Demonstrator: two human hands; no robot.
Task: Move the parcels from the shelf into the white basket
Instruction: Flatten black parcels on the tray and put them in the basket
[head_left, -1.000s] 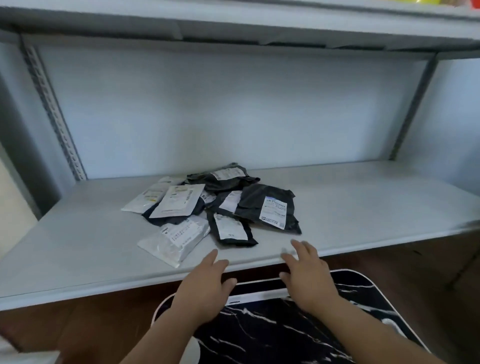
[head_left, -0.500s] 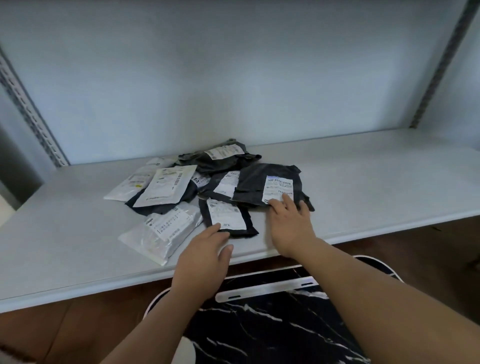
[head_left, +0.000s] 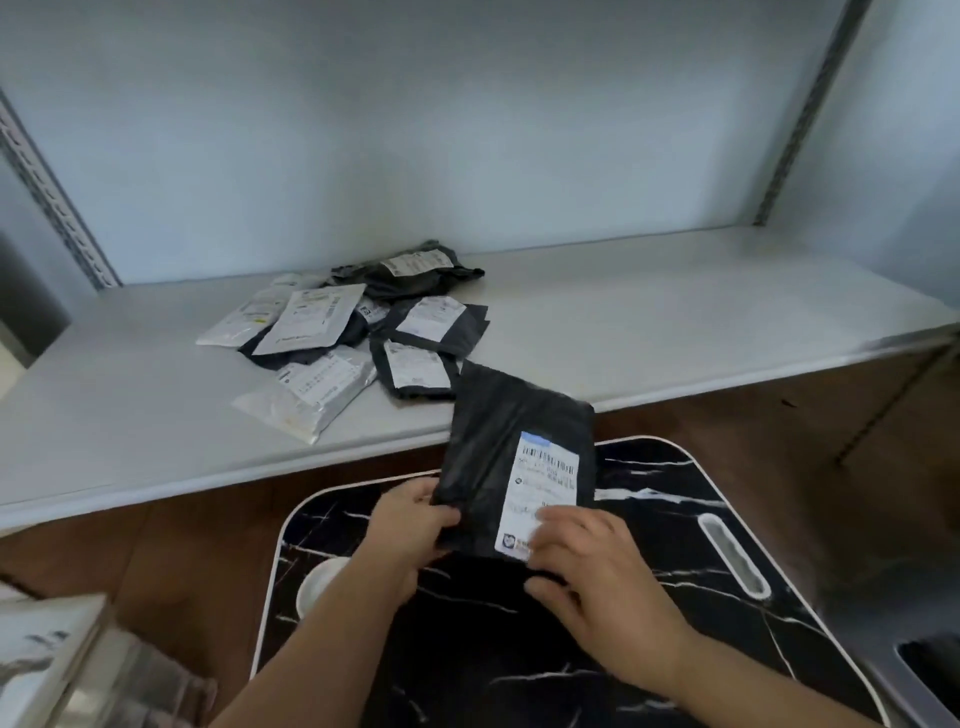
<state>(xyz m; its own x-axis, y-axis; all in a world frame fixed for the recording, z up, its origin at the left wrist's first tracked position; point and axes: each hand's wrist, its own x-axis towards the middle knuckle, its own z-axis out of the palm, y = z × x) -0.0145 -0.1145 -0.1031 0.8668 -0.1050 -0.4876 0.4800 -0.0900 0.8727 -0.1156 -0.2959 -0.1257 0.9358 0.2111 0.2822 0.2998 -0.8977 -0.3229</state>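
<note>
Both hands, left hand (head_left: 415, 525) and right hand (head_left: 587, 566), pinch the black parcel (head_left: 514, 457) by its near edge, clear of the shelf (head_left: 675, 322); next, judging so, comes lowering it into the basket, unseen here.

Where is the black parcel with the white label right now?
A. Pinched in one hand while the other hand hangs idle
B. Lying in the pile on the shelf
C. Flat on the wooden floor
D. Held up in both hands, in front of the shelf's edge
D: the left hand and right hand each grip the bottom end of the black parcel, lifted clear of the pile of parcels on the shelf.
</note>
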